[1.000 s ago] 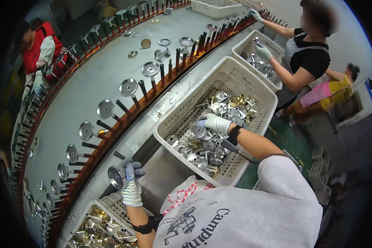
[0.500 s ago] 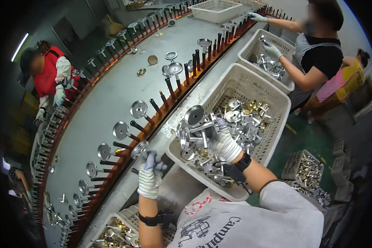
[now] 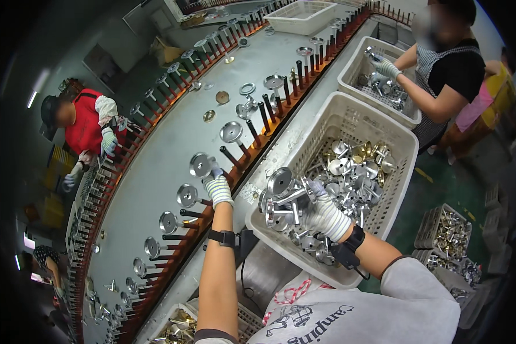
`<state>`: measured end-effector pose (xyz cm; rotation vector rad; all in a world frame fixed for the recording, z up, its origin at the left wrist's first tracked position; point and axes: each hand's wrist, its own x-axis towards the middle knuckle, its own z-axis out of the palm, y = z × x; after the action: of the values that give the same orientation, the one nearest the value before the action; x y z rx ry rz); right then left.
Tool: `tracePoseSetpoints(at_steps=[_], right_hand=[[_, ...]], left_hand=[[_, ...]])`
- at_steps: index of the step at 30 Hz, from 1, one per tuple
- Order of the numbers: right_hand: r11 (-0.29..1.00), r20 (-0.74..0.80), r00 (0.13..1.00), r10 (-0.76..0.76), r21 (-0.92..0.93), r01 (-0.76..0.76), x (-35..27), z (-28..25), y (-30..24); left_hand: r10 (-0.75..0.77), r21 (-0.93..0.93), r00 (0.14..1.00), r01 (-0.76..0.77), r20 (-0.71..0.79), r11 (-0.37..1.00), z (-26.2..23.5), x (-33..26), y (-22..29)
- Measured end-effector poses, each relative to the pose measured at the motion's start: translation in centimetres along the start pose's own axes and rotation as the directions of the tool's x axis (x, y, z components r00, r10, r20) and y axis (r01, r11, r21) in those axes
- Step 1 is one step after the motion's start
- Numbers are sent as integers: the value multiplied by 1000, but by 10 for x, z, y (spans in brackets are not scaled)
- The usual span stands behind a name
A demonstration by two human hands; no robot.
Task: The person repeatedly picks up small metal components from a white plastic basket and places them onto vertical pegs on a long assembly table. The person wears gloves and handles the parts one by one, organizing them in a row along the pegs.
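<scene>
Stretched out over the row of upright rods, my left hand (image 3: 219,188), in a striped glove, has its fingers closed at the stem side of a shiny stemmed metal disc (image 3: 200,165). Whether that stem sits on a rod is hidden by the hand. My right hand (image 3: 327,217), also gloved, grips a bunch of stemmed metal discs (image 3: 281,182) over the near end of a white plastic basket (image 3: 397,189). Loose silver and brass-coloured stemmed pieces (image 3: 355,175) fill much of that basket. Nearer me, another stemmed disc (image 3: 187,195) stands on the row.
Dark rods (image 3: 264,117) line the curved orange-brown track along the grey table (image 3: 172,137). A co-worker (image 3: 450,69) at the right handles parts over a second basket (image 3: 350,71). Across the table stands a person in red (image 3: 89,126). Stacked baskets (image 3: 421,229) occupy the floor at right.
My left hand has moved forward from the track's near edge to the rods, carrying a disc. My right hand keeps its bunch. The co-worker's outstretched arm has drawn back to the basket.
</scene>
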<state>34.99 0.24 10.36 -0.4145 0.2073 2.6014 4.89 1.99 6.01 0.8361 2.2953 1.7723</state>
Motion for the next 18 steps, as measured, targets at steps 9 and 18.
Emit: tracePoseSetpoints(at_steps=[9,18], right_hand=[[1000,34,999,-10,-24,11,-4,5,8],[994,142,989,-50,-89,63,2,-8,19]], left_hand=[[-51,419,980,-34,190,907,-46,11,-41],[122,-158,880,-55,460,986,-77,-164,22]])
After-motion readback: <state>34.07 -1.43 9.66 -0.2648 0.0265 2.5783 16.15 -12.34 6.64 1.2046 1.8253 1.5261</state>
